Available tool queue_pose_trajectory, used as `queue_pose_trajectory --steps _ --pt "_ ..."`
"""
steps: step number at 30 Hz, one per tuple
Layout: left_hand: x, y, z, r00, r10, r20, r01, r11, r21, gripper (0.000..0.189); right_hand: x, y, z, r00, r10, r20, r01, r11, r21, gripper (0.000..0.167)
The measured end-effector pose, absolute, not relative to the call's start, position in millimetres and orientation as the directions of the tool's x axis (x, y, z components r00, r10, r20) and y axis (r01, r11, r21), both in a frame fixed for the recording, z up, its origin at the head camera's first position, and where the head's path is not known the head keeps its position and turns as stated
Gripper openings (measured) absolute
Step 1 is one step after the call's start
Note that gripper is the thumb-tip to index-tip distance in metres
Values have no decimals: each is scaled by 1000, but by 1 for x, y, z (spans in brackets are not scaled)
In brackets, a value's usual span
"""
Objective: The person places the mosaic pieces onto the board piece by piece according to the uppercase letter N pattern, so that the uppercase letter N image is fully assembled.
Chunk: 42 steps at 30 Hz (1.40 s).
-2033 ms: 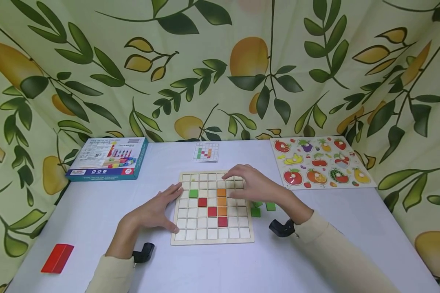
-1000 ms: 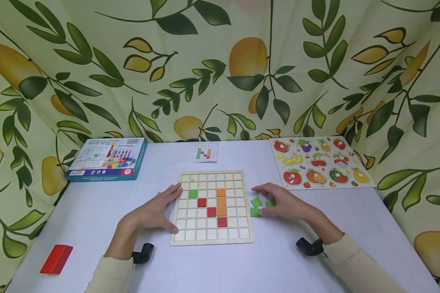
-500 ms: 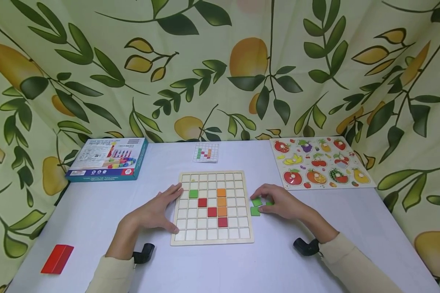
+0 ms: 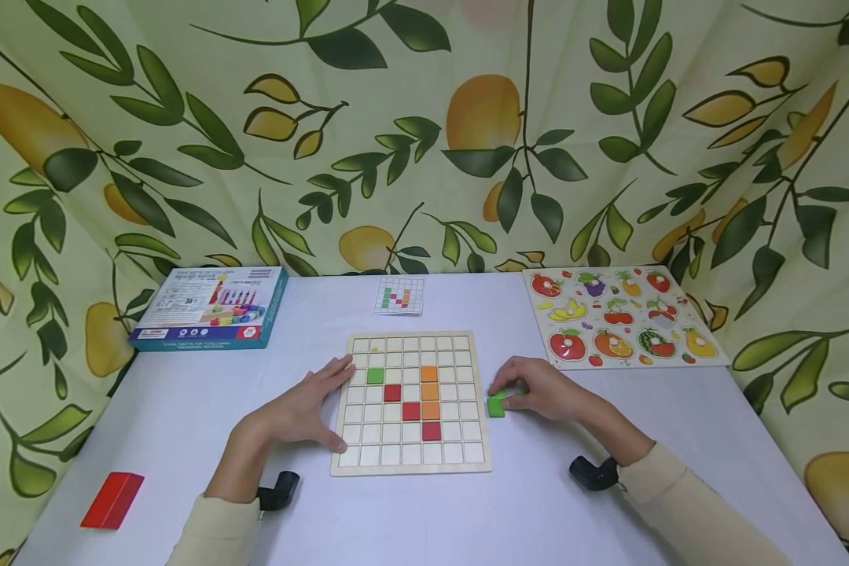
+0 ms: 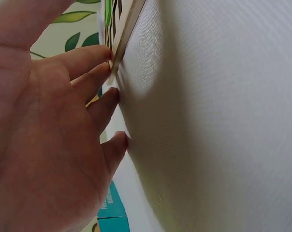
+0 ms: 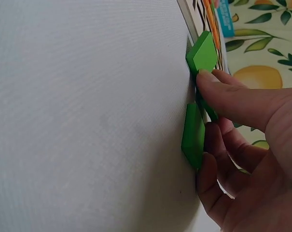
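Observation:
A square wooden grid board (image 4: pixel 389 454) lies mid-table, with one green tile (image 4: pixel 375 376), several red tiles (image 4: pixel 392 392) and several orange tiles (image 4: pixel 429 391) in its cells. At its left edge rests my left hand (image 4: pixel 299 407), fingers spread and thumb at the near corner. Beyond the right edge, my right hand (image 4: pixel 548 391) pinches a green tile (image 6: pixel 211 110) between thumb and fingers, mostly hidden by them. Two more green tiles lie beside it in the right wrist view: one (image 6: pixel 203 53) past the thumb tip, another (image 6: pixel 193 135) near the lower fingers.
A small pattern card (image 4: pixel 399 295) lies behind the board. A boxed toy set (image 4: pixel 208 306) is at the back left, a fruit puzzle board (image 4: pixel 622 318) at the back right. Near the front left sits a red block (image 4: pixel 112 501).
My right hand has moved from over the board to the green tiles at its right and now pinches one. The left hand stays at the board's edge.

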<state>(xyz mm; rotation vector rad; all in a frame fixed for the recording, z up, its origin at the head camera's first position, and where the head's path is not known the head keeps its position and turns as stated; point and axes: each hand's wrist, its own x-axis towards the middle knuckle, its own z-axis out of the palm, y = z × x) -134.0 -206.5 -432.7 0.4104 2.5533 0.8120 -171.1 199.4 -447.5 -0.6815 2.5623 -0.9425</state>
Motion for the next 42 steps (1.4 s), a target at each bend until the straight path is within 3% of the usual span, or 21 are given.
queue_pose_trajectory --steps 20,28,42 --pt "-132 -206 -434 -869 380 -318 132 796 591 120 -186 194 -422 -776 -614 -146 -375 634 -676 21" --pt "-132 -205 -433 -873 368 -321 122 801 586 121 -194 183 -409 -786 -610 -100 -415 642 -645 22" --pt "-134 -207 -436 -872 371 -319 124 798 590 121 -199 127 -424 -812 -583 -34 -384 577 -721 18"
